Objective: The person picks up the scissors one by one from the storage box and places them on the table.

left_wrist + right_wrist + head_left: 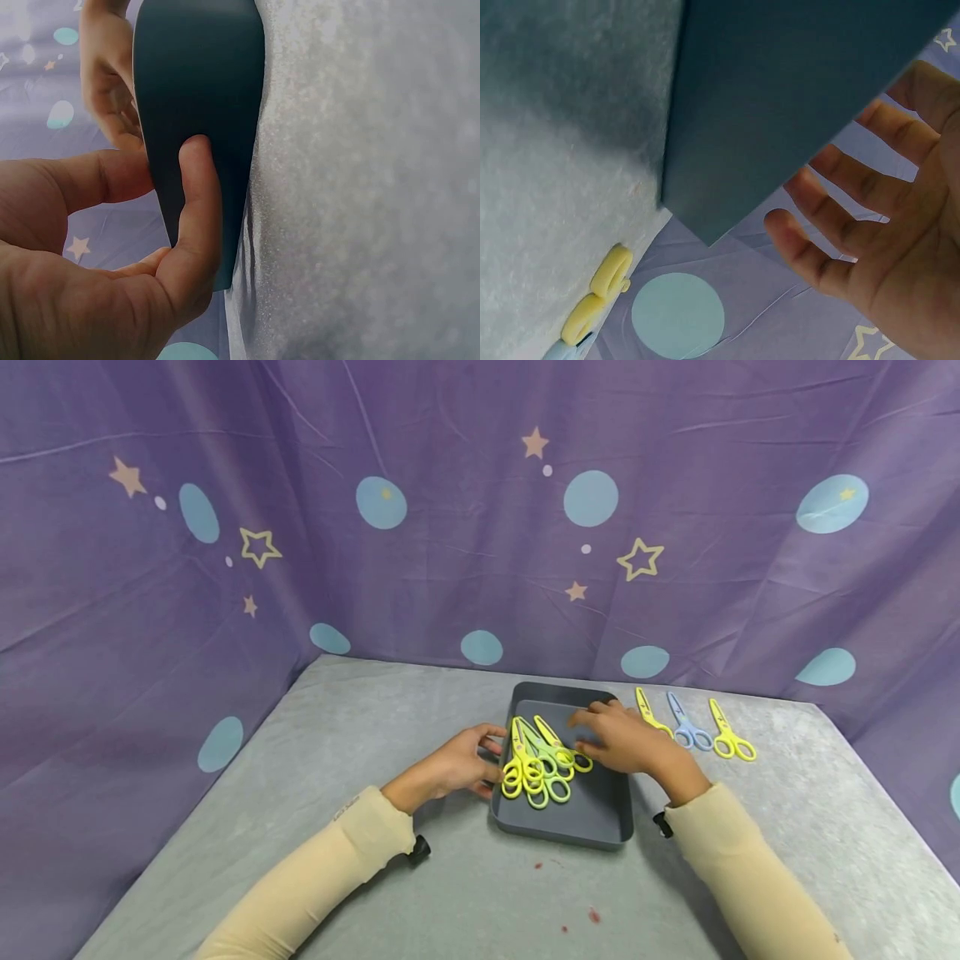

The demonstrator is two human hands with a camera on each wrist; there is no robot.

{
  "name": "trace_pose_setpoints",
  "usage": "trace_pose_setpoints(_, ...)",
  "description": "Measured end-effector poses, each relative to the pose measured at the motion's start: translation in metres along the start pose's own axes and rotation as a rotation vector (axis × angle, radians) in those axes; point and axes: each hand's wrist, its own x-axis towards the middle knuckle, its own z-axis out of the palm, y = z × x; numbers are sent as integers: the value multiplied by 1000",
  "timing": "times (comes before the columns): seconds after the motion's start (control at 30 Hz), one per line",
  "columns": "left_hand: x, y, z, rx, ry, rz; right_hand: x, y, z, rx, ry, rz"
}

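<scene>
A dark grey tray (555, 837) lies on the table, holding a heap of yellow scissors (517, 752) and light green scissors (557, 789) along its left side. My left hand (457, 762) grips the tray's left wall. In the left wrist view, one finger (199, 176) lies flat against the outer wall while another digit meets the rim. Over the tray's right side hovers my right hand (626, 739), near the yellow handles of the heap. Its fingers (862, 180) are spread and loosely bent in the right wrist view, with nothing seen in them.
Right of the tray, yellow scissors (651, 714), blue scissors (688, 724) and another yellow pair (727, 732) lie in a row on the grey cloth (360, 718). A purple patterned curtain (450, 577) stands behind and at the sides. Small red spots (594, 915) mark the cloth in front.
</scene>
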Motion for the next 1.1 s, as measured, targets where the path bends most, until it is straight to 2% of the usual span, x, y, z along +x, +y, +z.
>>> trace_pose_setpoints(0.27,0,0,1,-2,-5,6,0,-8,6,30,-44,19)
trace_pose_setpoints(0.53,1,0,0,1,1,9,2,-12,10,23,-54,-26)
trace_pose_setpoints(1.1,2,-2,0,3,6,0,3,-19,21,46,-137,-28)
